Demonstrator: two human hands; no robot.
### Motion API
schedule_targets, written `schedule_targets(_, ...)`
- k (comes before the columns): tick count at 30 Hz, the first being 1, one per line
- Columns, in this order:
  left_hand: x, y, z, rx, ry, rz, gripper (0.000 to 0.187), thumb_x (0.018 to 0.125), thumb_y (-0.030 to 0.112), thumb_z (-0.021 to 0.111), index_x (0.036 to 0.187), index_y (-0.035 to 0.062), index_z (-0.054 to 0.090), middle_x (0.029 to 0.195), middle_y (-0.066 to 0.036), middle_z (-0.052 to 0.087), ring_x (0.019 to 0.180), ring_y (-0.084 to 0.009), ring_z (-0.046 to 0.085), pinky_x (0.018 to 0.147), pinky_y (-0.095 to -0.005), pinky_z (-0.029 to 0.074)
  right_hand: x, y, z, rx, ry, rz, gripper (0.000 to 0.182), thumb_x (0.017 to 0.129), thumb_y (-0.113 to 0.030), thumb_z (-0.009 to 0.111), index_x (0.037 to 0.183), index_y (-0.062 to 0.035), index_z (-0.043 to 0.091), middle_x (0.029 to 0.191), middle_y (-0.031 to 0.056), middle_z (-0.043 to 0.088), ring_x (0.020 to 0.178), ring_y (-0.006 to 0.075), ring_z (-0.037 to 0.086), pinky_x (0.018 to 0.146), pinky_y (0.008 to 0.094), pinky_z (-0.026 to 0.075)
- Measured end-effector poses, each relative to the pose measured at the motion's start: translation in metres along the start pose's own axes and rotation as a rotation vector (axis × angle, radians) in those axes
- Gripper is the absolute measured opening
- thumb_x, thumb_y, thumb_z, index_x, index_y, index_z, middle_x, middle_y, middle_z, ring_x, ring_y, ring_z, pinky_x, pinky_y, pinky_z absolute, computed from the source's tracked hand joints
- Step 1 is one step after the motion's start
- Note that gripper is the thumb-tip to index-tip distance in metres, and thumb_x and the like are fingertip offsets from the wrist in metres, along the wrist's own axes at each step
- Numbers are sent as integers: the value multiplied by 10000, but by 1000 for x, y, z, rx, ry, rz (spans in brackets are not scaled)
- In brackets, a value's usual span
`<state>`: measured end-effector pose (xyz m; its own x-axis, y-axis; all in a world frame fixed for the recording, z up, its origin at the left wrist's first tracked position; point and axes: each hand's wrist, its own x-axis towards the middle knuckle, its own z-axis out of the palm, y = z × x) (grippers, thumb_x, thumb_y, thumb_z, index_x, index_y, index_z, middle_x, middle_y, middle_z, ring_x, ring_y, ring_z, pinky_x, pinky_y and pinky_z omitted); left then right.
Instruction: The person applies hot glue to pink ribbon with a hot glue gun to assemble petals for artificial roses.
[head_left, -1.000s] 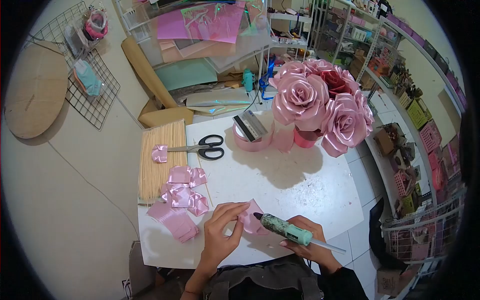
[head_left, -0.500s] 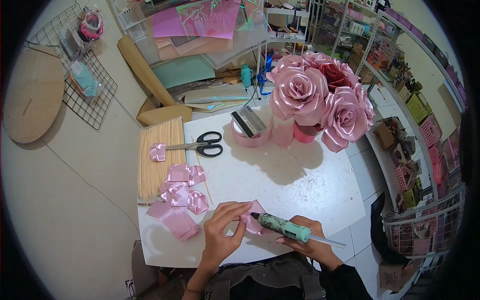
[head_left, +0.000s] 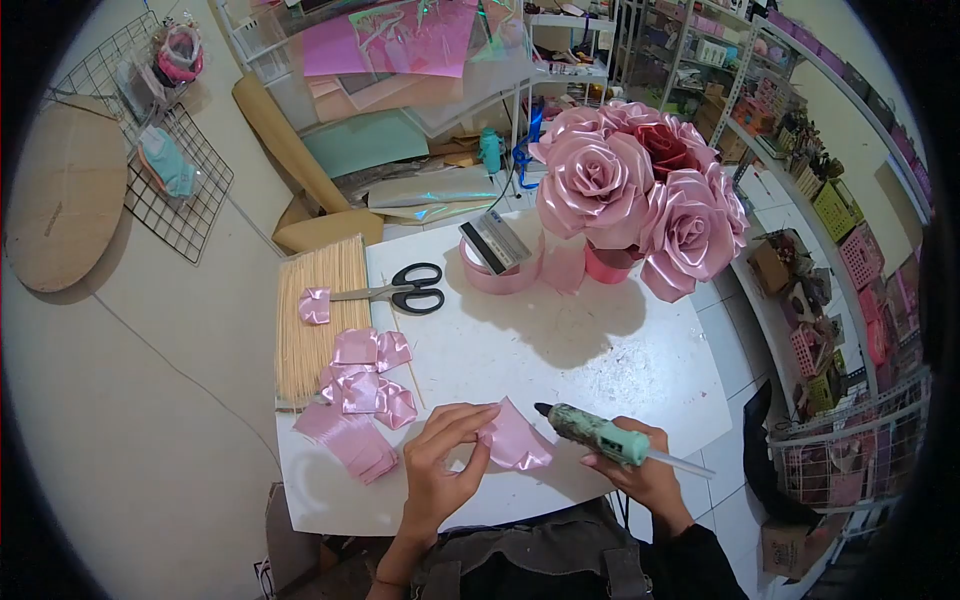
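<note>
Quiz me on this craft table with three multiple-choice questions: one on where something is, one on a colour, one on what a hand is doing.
1. Where do the scissors lie?
A. beside the bundle of sticks
B. on the floor
C. in the right hand

2. What colour is the ribbon petal?
A. green
B. pink
C. blue

3. What does the right hand hold?
A. nothing
B. the scissors
C. the glue gun

Answers: 1 A, their blades reach over the sticks. 2 B, glossy pink under the left hand. 3 C, fingers wrap its body, nozzle clear of the petal.
</note>
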<state>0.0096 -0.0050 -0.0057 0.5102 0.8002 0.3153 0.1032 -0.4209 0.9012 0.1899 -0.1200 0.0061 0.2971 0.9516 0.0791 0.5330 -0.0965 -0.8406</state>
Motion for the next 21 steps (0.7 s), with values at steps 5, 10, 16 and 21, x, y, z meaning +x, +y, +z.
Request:
schedule_targets(5, 1, 0, -1, 45, 35, 17, 307, 662, -130, 545, 942, -11, 591, 920, -110, 563, 870, -140, 513, 647, -191, 459, -11, -2, -15, 178, -124, 199, 288, 609, -203, 733, 692, 20, 571, 608, 70, 548, 547, 126, 514, 488, 259, 402)
schedule_targets(10, 1, 1, -1, 52, 77, 33, 350, 596, -127, 545, 914, 6, 605, 900, -107, 593, 831, -197, 545, 639, -232, 486, -10, -3, -16, 90, -224, 123, 299, 677, -264, 686, 724, 14, 585, 638, 89, 563, 551, 178, 553, 493, 282, 428)
schedule_targets(16, 0, -1, -2, 58, 45, 62, 278, 673, -110, 568, 934, -18, 587, 904, -118, 567, 855, -145, 521, 630, -192, 465, -8, -4, -12, 76, -218, 132, 331, 645, -279, 707, 715, 22, 587, 624, 91, 568, 550, 174, 559, 496, 275, 437)
schedule_targets(21, 0, 1, -2, 52, 52, 67, 269, 671, -105, 574, 926, -20, 589, 899, -117, 568, 863, -148, 520, 630, -194, 466, -7, -3, -13, 9, -220, 139, 336, 685, -301, 674, 737, 19, 585, 633, 95, 571, 544, 188, 559, 510, 285, 445)
